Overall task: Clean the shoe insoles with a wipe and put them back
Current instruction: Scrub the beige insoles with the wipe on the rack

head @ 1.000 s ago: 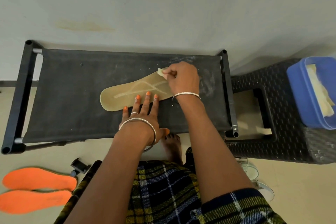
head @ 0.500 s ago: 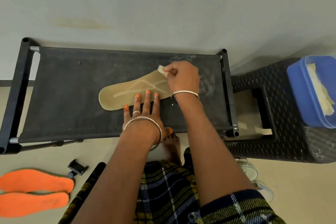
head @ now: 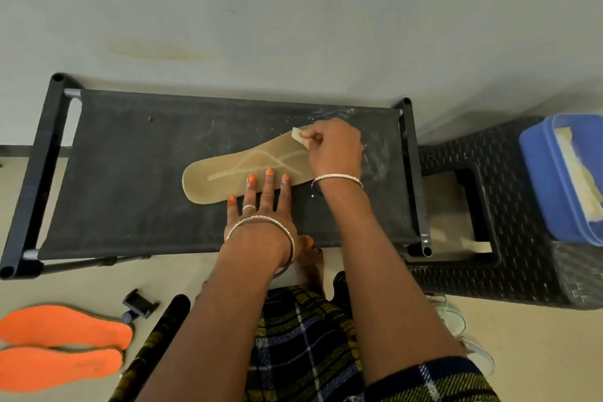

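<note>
The tan insole (head: 212, 188) is lying flat on the surface (head: 130, 173). The left hand (head: 261, 209), fingers straight, is pressing its near edge. The right hand (head: 336, 148) is pinching a wipe (head: 297, 134) at its far-right end.

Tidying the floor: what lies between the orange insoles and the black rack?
Head view: a small black clip-like holder on the floor, between orange insoles and rack.
</note>
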Tool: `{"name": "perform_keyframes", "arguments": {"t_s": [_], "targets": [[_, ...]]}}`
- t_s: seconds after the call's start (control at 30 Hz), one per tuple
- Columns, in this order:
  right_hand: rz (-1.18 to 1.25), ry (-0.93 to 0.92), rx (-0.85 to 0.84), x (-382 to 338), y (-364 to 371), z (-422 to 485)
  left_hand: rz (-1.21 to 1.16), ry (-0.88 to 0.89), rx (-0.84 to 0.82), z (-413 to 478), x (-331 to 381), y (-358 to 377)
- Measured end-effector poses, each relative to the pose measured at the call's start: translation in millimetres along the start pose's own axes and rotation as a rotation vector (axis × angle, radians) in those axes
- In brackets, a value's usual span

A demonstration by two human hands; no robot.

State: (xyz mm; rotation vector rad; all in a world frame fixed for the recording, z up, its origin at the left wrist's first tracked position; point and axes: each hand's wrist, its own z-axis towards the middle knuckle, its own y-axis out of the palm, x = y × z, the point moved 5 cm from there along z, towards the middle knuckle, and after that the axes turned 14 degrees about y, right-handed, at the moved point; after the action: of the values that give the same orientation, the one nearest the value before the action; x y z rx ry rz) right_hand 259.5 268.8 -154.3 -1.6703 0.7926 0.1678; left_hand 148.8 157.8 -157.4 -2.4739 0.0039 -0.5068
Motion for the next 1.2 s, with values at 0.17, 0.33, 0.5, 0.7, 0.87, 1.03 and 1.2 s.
{"name": "perform_keyframes", "arguments": {"t_s": [0.17,0.33,0.5,0.7,0.87,1.03,1.2], "targets": [[0.068,0.134,0.161,23.2,-27.1,12.2,0.013,0.029,-0.008,-1.4,-7.0,-1.2],[-0.069,0.053,0.143,3.6,-19.2,4.9,0.01,0.032,-0.019,-1.9,-8.6,-1.2],[0.003,-0.033,0.043,-1.5,-6.9,4.6,0.001,0.034,-0.03,-2.0,-7.0,-3.0],[0.017,0.111,0.178,17.8,-23.9,12.2,0.008,0.042,-0.039,-3.3,-8.3,-3.6],[-0.073,-0.051,-0.035,-11.2,-0.2,-2.4,-0.002,0.034,-0.045,-1.6,-7.4,-3.8],[-0.037,0.108,0.002,4.7,-22.1,6.4,-0.009,0.047,-0.051,-1.9,-9.3,-5.3],[-0.149,0.162,-0.049,6.8,-24.3,9.1,-0.003,0.049,-0.052,-2.5,-9.4,-5.3]]}}
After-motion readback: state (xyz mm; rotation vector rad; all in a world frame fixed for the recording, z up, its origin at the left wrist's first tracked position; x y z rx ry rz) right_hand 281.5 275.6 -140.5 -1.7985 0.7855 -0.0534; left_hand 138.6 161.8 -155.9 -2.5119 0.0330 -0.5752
